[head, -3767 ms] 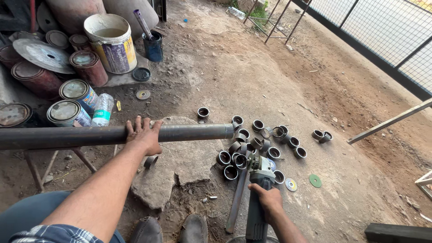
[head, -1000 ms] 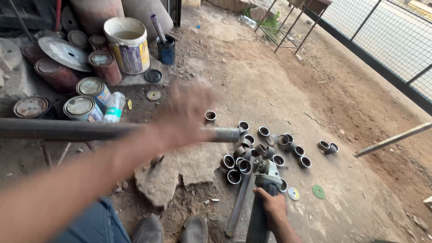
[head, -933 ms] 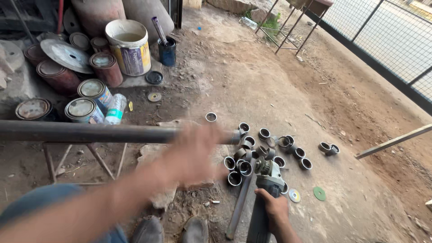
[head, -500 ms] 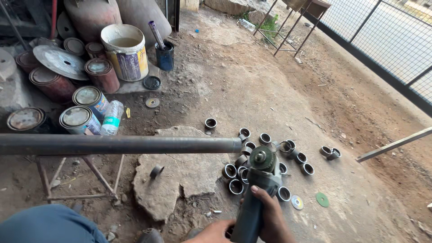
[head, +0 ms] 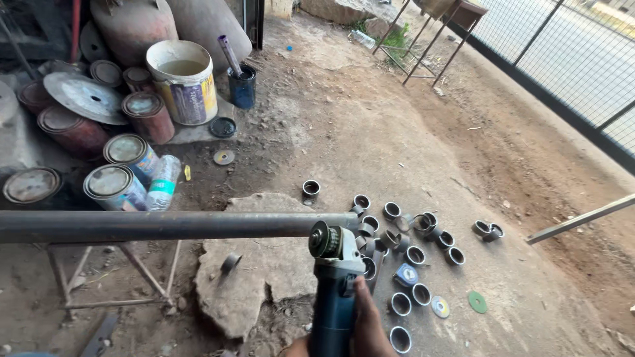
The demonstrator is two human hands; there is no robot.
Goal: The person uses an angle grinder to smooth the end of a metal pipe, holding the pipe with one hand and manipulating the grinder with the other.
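Note:
A long dark steel pipe (head: 165,225) lies level across the left half of the view on a thin metal stand (head: 126,271). My right hand (head: 368,324) grips the body of a blue angle grinder (head: 334,291) at the bottom centre. The grinder's disc (head: 321,239) sits right at the pipe's underside, close to its right end. Only a sliver of my left hand (head: 296,346) shows at the bottom edge beside the grinder body; its grip is hidden. Several short cut pipe rings (head: 415,255) lie scattered on the ground to the right.
A flat stone slab (head: 264,264) with one ring (head: 230,263) lies under the pipe. Paint cans (head: 116,187), a white bucket (head: 184,79) and a round metal plate (head: 86,96) crowd the left. Loose discs (head: 477,302) lie right; a slanted bar (head: 582,218) and wire fence beyond.
My left hand has let go of the pipe and dropped to the grinder. The grinder has come up off the ground to the pipe's right end.

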